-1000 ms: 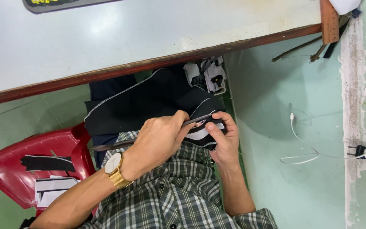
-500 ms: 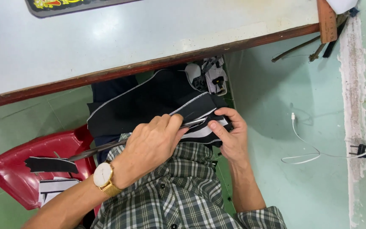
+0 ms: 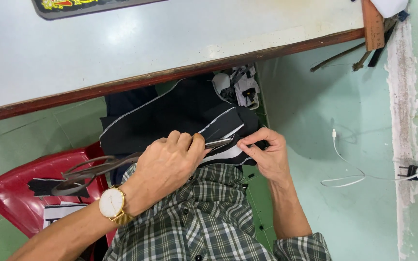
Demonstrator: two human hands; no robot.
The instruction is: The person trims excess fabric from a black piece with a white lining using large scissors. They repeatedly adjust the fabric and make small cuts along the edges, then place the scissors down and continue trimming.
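left hand [image 3: 168, 162] grips scissors [image 3: 136, 162] | right hand [image 3: 267, 152] pinches black fabric [image 3: 185, 113]

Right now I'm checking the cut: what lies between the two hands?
Head view: the scissor blades and a strip of black fabric lie between the left hand and the right hand.

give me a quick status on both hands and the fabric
Left hand gripping large scissors, blades at the black fabric. Right hand pinching the white-stitched fabric edge. Nothing in the way; table edge above.
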